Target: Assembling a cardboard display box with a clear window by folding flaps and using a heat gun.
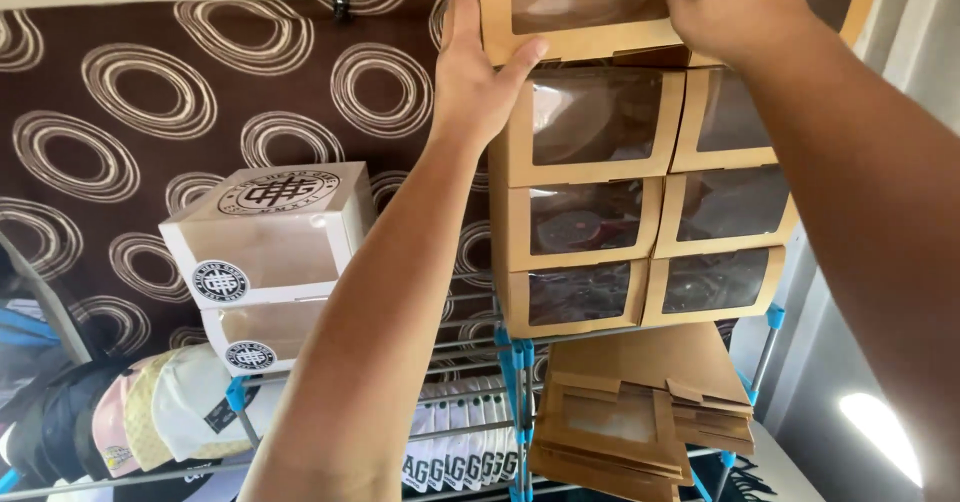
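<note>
1. My left hand (478,74) is raised high, arm stretched up from the lower frame, fingers straight and thumb spread out; the palm presses flat against the left side of the top kraft box (575,10), the thumb under its lower edge.
2. My right hand (735,7) comes in from the right with the forearm crossing the frame, fingers bent over the box's upper right part. I cannot tell how tightly they close; the fingertips run off the top edge.
3. That top kraft box is brown cardboard with a clear window front, held between both hands at the head of the stack.
4. Below it sit two columns of matching windowed boxes (640,212), three rows, each showing something dark inside, resting on a wire rack with blue joints (520,362).
5. Under the shelf lies a pile of flat, unfolded kraft boxes (640,417).
6. To the left stand two white windowed boxes (270,232), one atop the other, bearing round emblems, with a row of caps (150,412) below.
7. A brown cloth with ring patterns (130,92) hangs behind.
</note>
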